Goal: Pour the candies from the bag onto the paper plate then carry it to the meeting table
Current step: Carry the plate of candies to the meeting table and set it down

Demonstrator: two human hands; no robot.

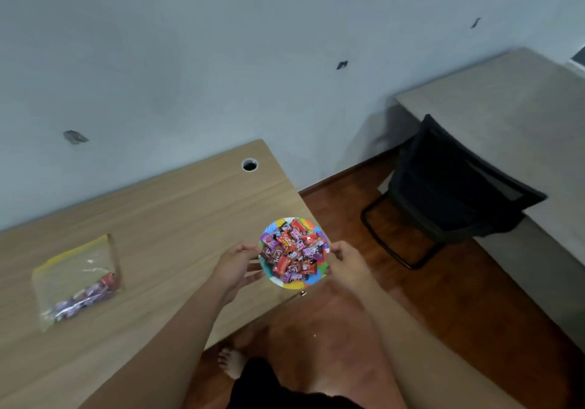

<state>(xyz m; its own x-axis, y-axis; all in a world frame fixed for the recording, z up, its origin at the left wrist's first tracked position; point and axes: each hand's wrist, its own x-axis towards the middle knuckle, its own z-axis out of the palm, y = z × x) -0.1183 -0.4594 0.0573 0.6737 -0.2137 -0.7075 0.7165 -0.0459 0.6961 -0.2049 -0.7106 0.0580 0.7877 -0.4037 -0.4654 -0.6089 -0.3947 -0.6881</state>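
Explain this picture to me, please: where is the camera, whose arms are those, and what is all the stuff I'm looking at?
There is no robot here. The one picture comes from a wide-angle camera worn on a person's head, looking forward and down, so the two bare arms reaching in from below are that person's own. The left hand and right hand grip opposite edges of a colourful paper plate piled with wrapped candies, held near the corner of a wooden desk. On the desk to the left lies a clear plastic bag with some candies left inside. Near the desk's far edge is a round cable hole. To the right are a black chair and a grey table.
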